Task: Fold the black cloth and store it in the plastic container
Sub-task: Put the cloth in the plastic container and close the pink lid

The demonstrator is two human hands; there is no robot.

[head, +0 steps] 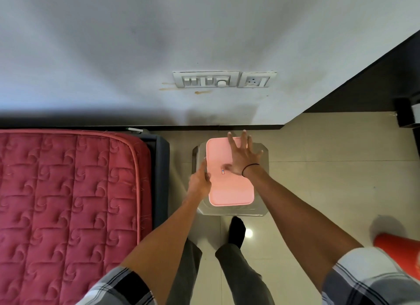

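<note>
A plastic container with a pink lid point(231, 191) stands on a grey plastic stool point(261, 204) by the wall. My right hand point(242, 156) lies flat on the far part of the lid with its fingers spread. My left hand point(200, 182) grips the container's left edge, thumb on the lid's rim. The black cloth is not in sight; the lid hides the inside of the container.
A red quilted mattress point(68, 202) on a dark bed frame fills the left side, close to the stool. A wall with a switch panel point(205, 79) is just behind. My legs and a black sock point(236, 232) stand before the stool. An orange object point(395, 245) sits at right.
</note>
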